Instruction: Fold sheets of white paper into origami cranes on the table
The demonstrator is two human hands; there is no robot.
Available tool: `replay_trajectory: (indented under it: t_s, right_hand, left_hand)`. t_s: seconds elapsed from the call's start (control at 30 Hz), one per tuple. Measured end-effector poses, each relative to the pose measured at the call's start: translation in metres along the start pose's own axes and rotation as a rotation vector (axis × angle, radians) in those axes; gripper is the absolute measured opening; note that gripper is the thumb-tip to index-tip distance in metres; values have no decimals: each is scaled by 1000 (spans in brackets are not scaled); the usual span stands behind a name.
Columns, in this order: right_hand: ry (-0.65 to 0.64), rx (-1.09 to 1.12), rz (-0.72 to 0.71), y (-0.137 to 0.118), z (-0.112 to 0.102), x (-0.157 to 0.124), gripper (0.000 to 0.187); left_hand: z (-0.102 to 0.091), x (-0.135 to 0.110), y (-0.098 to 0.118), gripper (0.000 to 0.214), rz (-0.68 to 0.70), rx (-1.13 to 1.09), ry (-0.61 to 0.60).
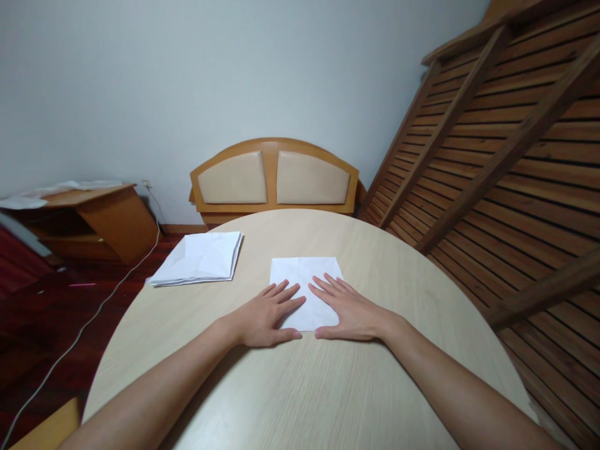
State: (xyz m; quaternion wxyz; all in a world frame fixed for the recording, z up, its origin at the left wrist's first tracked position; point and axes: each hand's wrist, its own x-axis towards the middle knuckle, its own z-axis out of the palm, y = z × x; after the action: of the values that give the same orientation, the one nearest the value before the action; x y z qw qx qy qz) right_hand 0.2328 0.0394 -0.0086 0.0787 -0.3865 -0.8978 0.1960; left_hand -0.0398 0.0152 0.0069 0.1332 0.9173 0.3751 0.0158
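Observation:
A white sheet of paper (pixel 302 270), roughly square with faint creases, lies flat on the round table (pixel 300 394) in front of me. My left hand (pixel 269 315) rests on its left side, fingers spread and thumb along the near edge. On the right side, my right hand (pixel 347 309) lies flat with its fingers apart and its thumb at the same near edge. Both palms face down and neither hand grips anything. The part of the sheet under my fingers is hidden.
A stack of white paper (pixel 199 256) sits at the table's left edge. Behind the table stands a headboard (pixel 276 172) with cream panels. Wooden slats (pixel 506 162) lean on the right. At the left are a low cabinet (pixel 112 219) and a white cable (pixel 100 306) on the floor.

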Motion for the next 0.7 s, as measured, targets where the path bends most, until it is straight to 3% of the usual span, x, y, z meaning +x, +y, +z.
replay_trajectory:
  t_s: [0.37, 0.7]
  right_hand:
    - [-54, 8, -6, -1, -10, -1, 104]
    - [-86, -15, -25, 3, -13, 0, 105]
  left_hand:
    - [-2, 0, -2, 68, 9, -22, 67]
    - [-3, 4, -7, 74, 56, -5, 76]
